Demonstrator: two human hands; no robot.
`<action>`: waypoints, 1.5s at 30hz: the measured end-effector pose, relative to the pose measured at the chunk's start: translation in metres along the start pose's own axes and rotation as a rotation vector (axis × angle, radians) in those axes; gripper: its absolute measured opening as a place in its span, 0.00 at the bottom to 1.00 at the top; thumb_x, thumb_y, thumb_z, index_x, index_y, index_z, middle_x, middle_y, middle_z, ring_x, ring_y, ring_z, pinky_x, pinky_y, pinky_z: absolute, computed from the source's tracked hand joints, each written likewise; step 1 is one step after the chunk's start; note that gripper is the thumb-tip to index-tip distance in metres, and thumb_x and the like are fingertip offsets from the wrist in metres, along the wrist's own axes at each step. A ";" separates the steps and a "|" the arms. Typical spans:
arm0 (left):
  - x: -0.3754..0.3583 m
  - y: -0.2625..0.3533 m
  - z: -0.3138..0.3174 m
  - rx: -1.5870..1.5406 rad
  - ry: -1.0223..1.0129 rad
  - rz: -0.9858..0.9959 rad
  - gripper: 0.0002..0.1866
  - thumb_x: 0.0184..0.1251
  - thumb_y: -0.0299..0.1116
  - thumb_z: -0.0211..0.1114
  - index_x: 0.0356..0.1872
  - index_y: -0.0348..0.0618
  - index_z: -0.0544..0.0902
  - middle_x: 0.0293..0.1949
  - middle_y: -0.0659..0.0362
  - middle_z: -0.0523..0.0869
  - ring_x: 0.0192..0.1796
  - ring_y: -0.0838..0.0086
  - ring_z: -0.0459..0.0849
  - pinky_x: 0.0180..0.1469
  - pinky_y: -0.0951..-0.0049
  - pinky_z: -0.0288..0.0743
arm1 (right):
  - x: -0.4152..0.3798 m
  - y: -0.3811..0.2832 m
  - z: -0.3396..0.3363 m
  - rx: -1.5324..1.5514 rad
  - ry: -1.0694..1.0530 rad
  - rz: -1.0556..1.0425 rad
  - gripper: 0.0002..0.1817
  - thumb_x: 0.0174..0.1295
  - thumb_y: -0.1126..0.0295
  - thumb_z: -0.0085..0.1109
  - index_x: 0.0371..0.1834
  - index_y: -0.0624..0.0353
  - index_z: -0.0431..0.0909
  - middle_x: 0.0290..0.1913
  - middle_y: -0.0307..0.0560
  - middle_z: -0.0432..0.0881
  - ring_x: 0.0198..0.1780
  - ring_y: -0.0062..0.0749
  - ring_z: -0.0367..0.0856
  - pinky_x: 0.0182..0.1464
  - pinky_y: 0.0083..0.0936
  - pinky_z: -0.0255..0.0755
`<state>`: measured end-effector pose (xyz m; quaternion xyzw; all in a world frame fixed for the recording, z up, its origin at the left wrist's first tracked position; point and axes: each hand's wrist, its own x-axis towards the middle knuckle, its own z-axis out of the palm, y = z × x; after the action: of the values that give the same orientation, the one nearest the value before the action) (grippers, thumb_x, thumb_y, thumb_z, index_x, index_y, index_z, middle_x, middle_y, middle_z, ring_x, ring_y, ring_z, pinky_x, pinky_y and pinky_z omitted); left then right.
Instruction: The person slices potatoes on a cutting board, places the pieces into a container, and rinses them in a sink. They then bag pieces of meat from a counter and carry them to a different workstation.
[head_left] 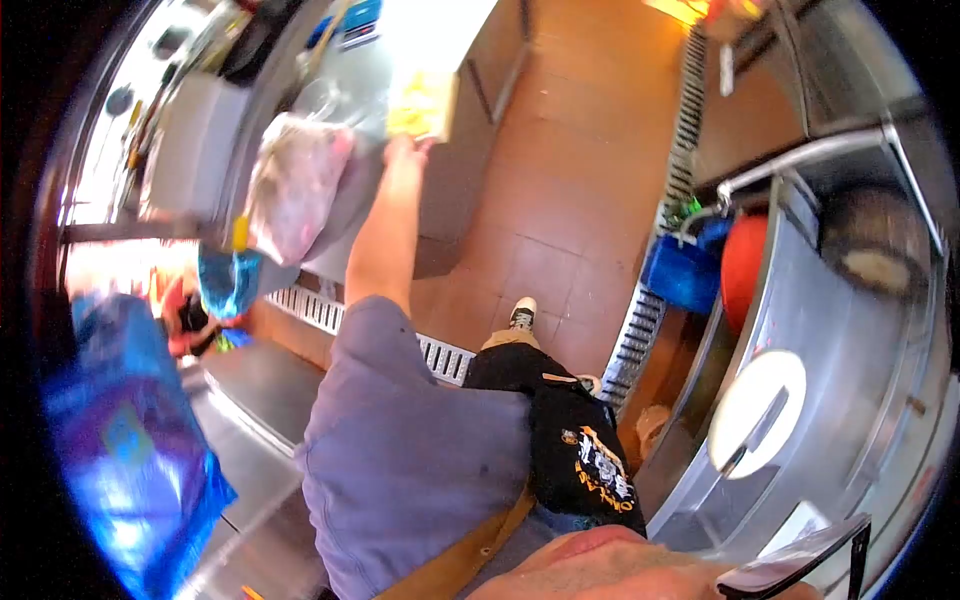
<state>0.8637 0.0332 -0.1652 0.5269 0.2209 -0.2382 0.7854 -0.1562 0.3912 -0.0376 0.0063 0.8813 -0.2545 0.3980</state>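
My left arm stretches up toward the counter at the upper left. At its end my left hand (407, 150) grips the near edge of a pale tray (443, 112) holding yellow contents (415, 92), which are too blurred to make out. Left of this hand lies a clear plastic bag (300, 185) with pinkish-white contents. My right hand is not in view.
A metal counter (362, 75) runs along the upper left. Blue bags (140, 430) hang lower left. At right, a metal worktop (850, 370) holds a round white board (758, 415) with a cleaver (768, 420). Drain grates (632, 345) cross the tiled floor.
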 end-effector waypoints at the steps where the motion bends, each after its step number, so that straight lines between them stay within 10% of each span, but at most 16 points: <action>1: -0.002 -0.003 0.012 -0.162 -0.195 0.060 0.19 0.72 0.33 0.54 0.61 0.40 0.71 0.58 0.54 0.78 0.56 0.61 0.80 0.53 0.46 0.78 | -0.002 -0.002 0.003 0.019 -0.013 -0.048 0.14 0.63 0.57 0.55 0.23 0.51 0.70 0.20 0.36 0.70 0.22 0.23 0.69 0.25 0.23 0.67; 6: 0.061 -0.009 0.101 -0.048 -0.691 -0.209 0.21 0.74 0.37 0.49 0.61 0.33 0.70 0.63 0.51 0.73 0.62 0.58 0.74 0.62 0.51 0.71 | 0.033 0.065 -0.009 -0.110 0.017 -0.152 0.19 0.65 0.52 0.51 0.20 0.49 0.71 0.19 0.34 0.70 0.21 0.22 0.70 0.21 0.22 0.64; 8: 0.085 -0.014 0.111 0.131 -0.642 -0.177 0.23 0.74 0.38 0.47 0.61 0.31 0.69 0.65 0.49 0.71 0.65 0.56 0.71 0.65 0.53 0.68 | 0.029 0.056 0.001 -0.505 0.010 -0.163 0.29 0.65 0.49 0.43 0.08 0.52 0.67 0.06 0.42 0.65 0.11 0.31 0.67 0.18 0.26 0.63; 9: 0.082 -0.022 0.117 0.249 -0.563 -0.088 0.24 0.75 0.39 0.46 0.61 0.29 0.69 0.66 0.49 0.71 0.66 0.56 0.69 0.67 0.54 0.66 | 0.021 0.051 -0.004 -0.576 -0.092 -0.444 0.26 0.64 0.54 0.41 0.09 0.53 0.70 0.06 0.44 0.66 0.13 0.31 0.70 0.19 0.28 0.64; 11: 0.045 -0.047 0.116 0.466 -0.454 0.003 0.26 0.75 0.41 0.44 0.62 0.27 0.68 0.68 0.47 0.69 0.69 0.55 0.67 0.71 0.56 0.63 | 0.025 0.050 0.005 -0.334 0.084 -0.289 0.16 0.62 0.62 0.48 0.17 0.54 0.72 0.13 0.37 0.69 0.15 0.24 0.67 0.18 0.25 0.61; 14: -0.005 -0.117 0.058 0.789 -0.946 -0.393 0.12 0.71 0.40 0.55 0.38 0.43 0.79 0.41 0.55 0.83 0.47 0.64 0.82 0.48 0.67 0.78 | 0.117 0.058 -0.003 0.051 0.255 -0.268 0.10 0.65 0.61 0.56 0.34 0.56 0.78 0.20 0.35 0.75 0.19 0.19 0.71 0.20 0.21 0.63; 17: -0.116 -0.183 -0.025 1.228 -1.188 -0.470 0.09 0.68 0.37 0.56 0.34 0.44 0.81 0.34 0.57 0.84 0.33 0.67 0.81 0.36 0.69 0.77 | 0.215 0.071 -0.006 0.291 0.194 -0.280 0.12 0.64 0.61 0.58 0.39 0.58 0.80 0.22 0.35 0.75 0.22 0.21 0.74 0.23 0.21 0.68; 19: -0.197 -0.221 -0.083 1.384 -0.613 -0.321 0.11 0.70 0.37 0.55 0.38 0.43 0.82 0.37 0.56 0.85 0.38 0.66 0.83 0.38 0.67 0.79 | 0.316 0.103 0.013 -0.062 0.278 -0.195 0.18 0.61 0.57 0.61 0.46 0.59 0.79 0.25 0.39 0.77 0.27 0.25 0.77 0.27 0.25 0.72; 25: -0.354 -0.247 -0.141 1.568 -0.507 -0.184 0.14 0.71 0.31 0.54 0.56 0.44 0.73 0.46 0.53 0.81 0.41 0.62 0.82 0.43 0.64 0.80 | 0.395 0.088 0.101 0.083 -0.323 0.404 0.27 0.55 0.57 0.66 0.57 0.54 0.74 0.53 0.46 0.79 0.41 0.45 0.81 0.40 0.42 0.79; 30: -0.418 -0.258 -0.118 1.796 -0.655 0.071 0.17 0.69 0.32 0.59 0.58 0.46 0.72 0.51 0.53 0.82 0.52 0.60 0.82 0.48 0.63 0.79 | 0.401 0.059 0.143 0.348 -0.133 0.088 0.14 0.58 0.74 0.53 0.48 0.58 0.80 0.40 0.45 0.81 0.36 0.34 0.82 0.27 0.29 0.74; 38: -0.487 -0.336 -0.105 1.663 -1.065 -0.001 0.15 0.71 0.35 0.59 0.56 0.47 0.74 0.48 0.59 0.84 0.48 0.69 0.83 0.48 0.67 0.76 | 0.339 -0.062 -0.068 1.005 -0.240 0.047 0.13 0.62 0.74 0.47 0.47 0.70 0.72 0.32 0.54 0.82 0.24 0.29 0.78 0.22 0.20 0.71; 45: -0.554 -0.388 -0.108 1.646 -1.300 -0.064 0.15 0.71 0.32 0.59 0.56 0.40 0.75 0.42 0.56 0.84 0.43 0.71 0.84 0.45 0.71 0.77 | 0.270 0.017 -0.117 1.548 -0.241 0.212 0.12 0.69 0.62 0.40 0.35 0.54 0.73 0.17 0.30 0.69 0.15 0.10 0.64 0.12 0.07 0.59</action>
<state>0.1811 0.0840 -0.1519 0.6629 -0.4597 -0.5727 0.1455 -0.4185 0.4074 -0.1704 0.3380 0.3992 -0.7551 0.3952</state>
